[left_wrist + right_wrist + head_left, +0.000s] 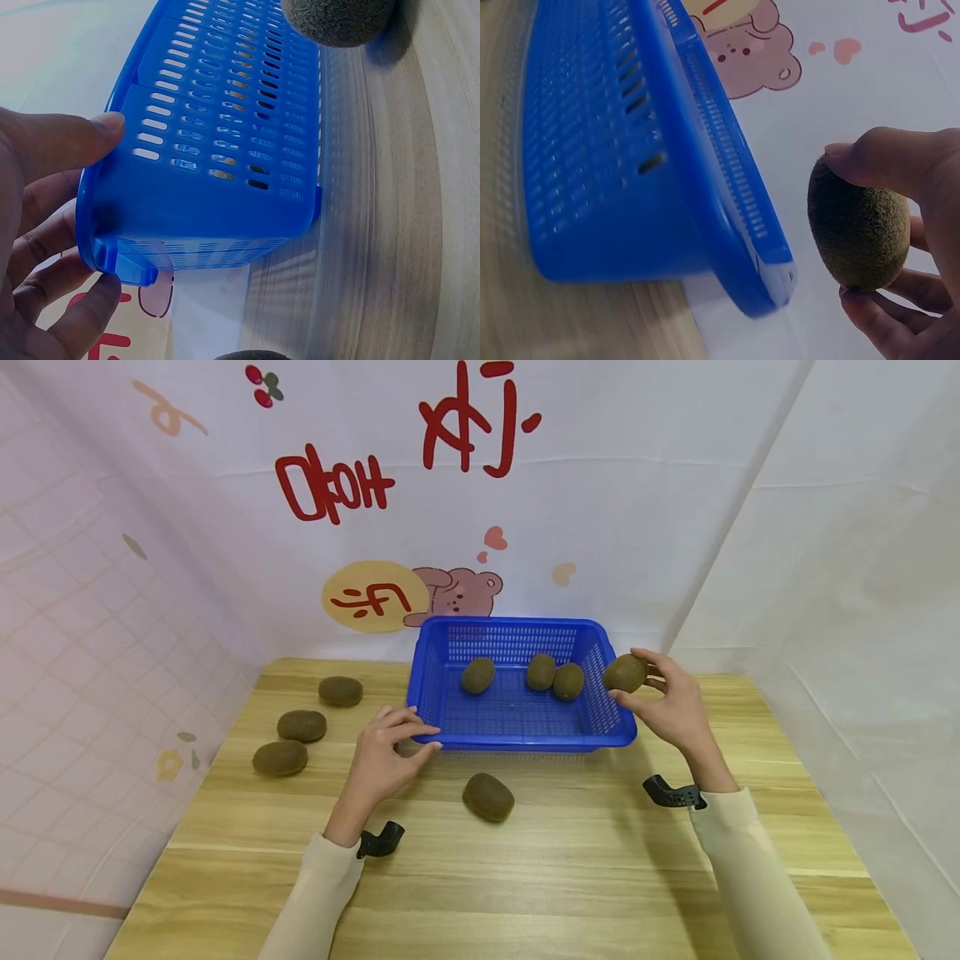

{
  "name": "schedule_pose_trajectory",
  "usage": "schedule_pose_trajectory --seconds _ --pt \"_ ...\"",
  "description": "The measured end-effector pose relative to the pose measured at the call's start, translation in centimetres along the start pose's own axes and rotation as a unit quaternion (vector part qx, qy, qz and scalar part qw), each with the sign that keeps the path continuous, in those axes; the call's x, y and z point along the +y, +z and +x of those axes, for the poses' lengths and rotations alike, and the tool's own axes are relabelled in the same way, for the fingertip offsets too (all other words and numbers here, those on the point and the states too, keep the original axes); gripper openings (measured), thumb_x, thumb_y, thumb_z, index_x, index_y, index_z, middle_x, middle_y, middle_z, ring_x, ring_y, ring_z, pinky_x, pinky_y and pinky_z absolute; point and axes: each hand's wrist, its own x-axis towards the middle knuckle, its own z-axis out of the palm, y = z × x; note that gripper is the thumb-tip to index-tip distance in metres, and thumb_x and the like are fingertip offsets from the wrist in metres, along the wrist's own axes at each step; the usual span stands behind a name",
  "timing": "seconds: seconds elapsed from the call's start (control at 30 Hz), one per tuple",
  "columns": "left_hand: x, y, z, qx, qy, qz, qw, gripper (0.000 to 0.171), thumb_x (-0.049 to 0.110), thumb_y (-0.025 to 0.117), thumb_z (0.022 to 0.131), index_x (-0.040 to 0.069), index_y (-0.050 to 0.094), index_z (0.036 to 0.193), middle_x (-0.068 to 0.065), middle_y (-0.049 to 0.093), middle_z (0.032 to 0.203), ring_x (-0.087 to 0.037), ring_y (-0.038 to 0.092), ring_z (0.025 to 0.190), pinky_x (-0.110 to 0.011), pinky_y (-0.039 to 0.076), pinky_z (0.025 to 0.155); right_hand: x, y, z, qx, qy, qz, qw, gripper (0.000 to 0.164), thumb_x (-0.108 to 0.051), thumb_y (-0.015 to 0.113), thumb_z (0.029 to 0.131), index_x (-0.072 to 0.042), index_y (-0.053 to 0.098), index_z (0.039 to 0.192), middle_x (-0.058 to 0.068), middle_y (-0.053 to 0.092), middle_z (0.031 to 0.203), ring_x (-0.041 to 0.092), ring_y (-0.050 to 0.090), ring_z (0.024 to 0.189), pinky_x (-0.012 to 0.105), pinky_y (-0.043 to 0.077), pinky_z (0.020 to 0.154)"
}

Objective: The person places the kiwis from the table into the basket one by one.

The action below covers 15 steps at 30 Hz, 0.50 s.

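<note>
A blue plastic basket [517, 742] with slotted sides stands on the table against the back wall. Inside it lie one kiwi [477, 676] at the left and two more kiwis [541, 672] side by side at the right. My left hand [386, 756] grips the rim at the basket's front left corner, thumb in front and fingers on the other side. Between the thumb and fingers of my right hand [670, 700] is a kiwi [861, 225], pinched by its ends. In the right wrist view that kiwi is apart from the basket's rim [757, 285].
A single kiwi [488, 797] lies on the wooden table [570, 877] in front of the basket. Three kiwis [302, 726] are lined up at the table's left. White printed cloth [637, 485] hangs behind and at both sides.
</note>
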Motion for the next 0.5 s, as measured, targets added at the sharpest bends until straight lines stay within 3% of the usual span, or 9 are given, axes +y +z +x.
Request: schedule_pose_trajectory --seconds 0.3,0.5 --pt "0.0 -0.2 0.1 -0.002 -0.007 0.004 1.0 0.018 0.019 0.089 0.08 0.017 0.084 0.098 -0.003 0.075 0.102 -0.03 0.062 0.12 -0.048 0.053 0.104 -0.7 1.1 0.1 -0.033 -0.02 -0.004 0.999 0.072 -0.018 0.087 0.083 -0.009 0.055 0.147 0.013 0.06 0.142 0.033 0.058 0.128 0.051 0.052 0.106" --pt "0.0 -0.1 0.0 -0.004 -0.005 0.003 1.0 0.018 0.019 0.089 0.08 0.016 0.085 0.098 -0.003 0.075 0.103 -0.03 0.062 0.12 -0.048 0.053 0.104 -0.8 1.4 -0.3 -0.071 -0.005 -0.015 0.997 0.073 -0.027 0.085 0.086 -0.009 0.052 0.149 0.015 0.058 0.145 0.038 0.059 0.13 0.055 0.052 0.107"
